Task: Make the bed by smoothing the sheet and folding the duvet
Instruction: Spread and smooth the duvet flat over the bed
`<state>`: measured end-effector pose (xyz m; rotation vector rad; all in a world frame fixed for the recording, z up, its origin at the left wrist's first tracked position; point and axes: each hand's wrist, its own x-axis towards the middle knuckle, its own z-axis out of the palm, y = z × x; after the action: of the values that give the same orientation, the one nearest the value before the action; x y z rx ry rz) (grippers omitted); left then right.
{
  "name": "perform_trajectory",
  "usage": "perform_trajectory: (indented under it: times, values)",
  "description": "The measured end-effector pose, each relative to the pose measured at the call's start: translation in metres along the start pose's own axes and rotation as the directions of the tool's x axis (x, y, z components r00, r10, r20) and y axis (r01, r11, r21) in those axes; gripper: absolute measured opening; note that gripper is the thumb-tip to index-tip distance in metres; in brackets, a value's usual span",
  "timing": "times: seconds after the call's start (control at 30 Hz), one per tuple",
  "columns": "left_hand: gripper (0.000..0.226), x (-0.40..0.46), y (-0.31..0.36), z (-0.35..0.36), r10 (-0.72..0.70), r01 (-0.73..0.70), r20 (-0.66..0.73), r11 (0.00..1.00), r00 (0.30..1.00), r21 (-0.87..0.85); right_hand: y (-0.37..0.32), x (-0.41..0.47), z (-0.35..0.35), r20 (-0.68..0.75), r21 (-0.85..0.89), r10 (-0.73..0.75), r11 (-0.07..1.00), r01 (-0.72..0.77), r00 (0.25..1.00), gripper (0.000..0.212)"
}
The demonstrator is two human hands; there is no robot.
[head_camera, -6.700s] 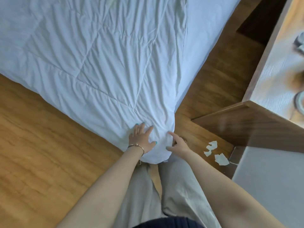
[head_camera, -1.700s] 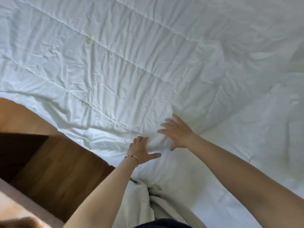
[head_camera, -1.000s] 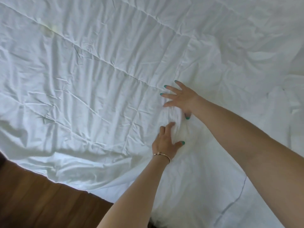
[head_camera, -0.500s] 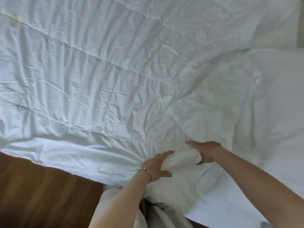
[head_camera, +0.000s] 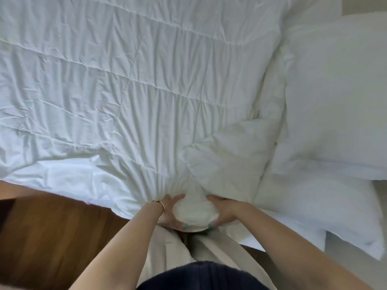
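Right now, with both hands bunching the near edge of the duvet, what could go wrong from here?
1. The left hand and right hand grip one small bunch of the duvet. Pulling from that single point may deepen the creases fanning out from it.
2. The pillow lies against the duvet's right edge, so a fold could drag it.
3. The duvet's near-left edge hangs over the wooden floor and might slide down.
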<state>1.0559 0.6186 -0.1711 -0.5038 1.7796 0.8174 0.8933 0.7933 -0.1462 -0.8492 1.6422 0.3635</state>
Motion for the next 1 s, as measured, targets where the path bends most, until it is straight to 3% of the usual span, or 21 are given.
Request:
perform_trajectory:
  times: [0.07,0.1,0.13,0.2,0.23,0.27,0.3,0.37,0.43,0.53,0.6,0.73,0.8,0.93,1.0]
  values:
    - [0.116,0.002,0.017,-0.011,0.019,-0.023,-0.030,0.993,0.999,-0.112,-0.006,-0.014,-0.006,-0.156,0.105,-0.038,0.993,0.055,0.987,0.077]
    - [0.114,0.004,0.028,-0.019,0.058,-0.080,-0.112,0.975,0.992,-0.207,-0.008,-0.023,-0.010,-0.314,0.105,-0.058,0.990,0.096,0.948,0.061]
    - [0.109,0.006,0.040,-0.027,0.085,-0.165,-0.247,0.932,0.965,-0.323,-0.008,-0.031,-0.017,-0.511,0.058,-0.076,0.991,0.122,0.856,0.050]
    - [0.095,0.008,0.066,-0.050,0.013,-0.352,-0.548,0.779,0.837,-0.519,-0.003,-0.040,-0.040,-0.823,0.032,-0.031,0.994,0.100,0.567,0.043]
    - [0.090,0.009,0.079,-0.064,-0.056,-0.421,-0.634,0.703,0.771,-0.574,0.001,-0.041,-0.056,-0.885,0.143,0.095,0.987,0.072,0.456,0.047]
    - [0.088,0.010,0.091,-0.079,-0.112,-0.451,-0.668,0.655,0.735,-0.606,0.006,-0.040,-0.075,-0.878,0.314,0.270,0.948,0.049,0.395,0.056]
    - [0.090,0.012,0.103,-0.094,-0.134,-0.446,-0.669,0.647,0.732,-0.618,0.010,-0.040,-0.096,-0.800,0.505,0.455,0.863,0.031,0.391,0.066]
    - [0.102,0.019,0.120,-0.120,-0.099,-0.345,-0.623,0.760,0.776,-0.551,0.024,-0.036,-0.133,-0.567,0.765,0.689,0.643,-0.021,0.452,0.085]
    - [0.115,0.027,0.129,-0.136,-0.041,-0.202,-0.536,0.900,0.843,-0.386,0.038,-0.029,-0.155,-0.395,0.877,0.756,0.480,-0.030,0.522,0.095]
    - [0.112,0.033,0.136,-0.143,0.029,-0.140,-0.384,0.955,0.923,-0.263,0.047,-0.021,-0.167,-0.285,0.924,0.753,0.381,-0.038,0.593,0.103]
    - [0.098,0.031,0.142,-0.139,0.160,-0.239,-0.317,0.943,0.935,-0.230,0.045,-0.019,-0.173,-0.278,0.925,0.754,0.377,-0.045,0.595,0.107]
    - [0.083,0.012,0.147,-0.120,0.493,-0.515,-0.187,0.852,0.850,-0.095,0.040,-0.019,-0.188,-0.324,0.892,0.786,0.439,-0.106,0.527,0.113]
    - [0.081,0.001,0.143,-0.111,0.545,-0.563,-0.151,0.817,0.825,-0.126,0.038,-0.023,-0.195,-0.340,0.870,0.780,0.472,-0.138,0.525,0.116]
    - [0.080,-0.012,0.131,-0.116,0.573,-0.584,-0.123,0.805,0.811,-0.101,0.032,-0.036,-0.195,-0.508,0.688,0.599,0.715,-0.128,0.619,0.107]
    - [0.078,-0.022,0.131,-0.134,0.608,-0.613,-0.087,0.787,0.789,-0.065,0.029,-0.049,-0.195,-0.555,0.649,0.574,0.752,-0.119,0.603,0.098]
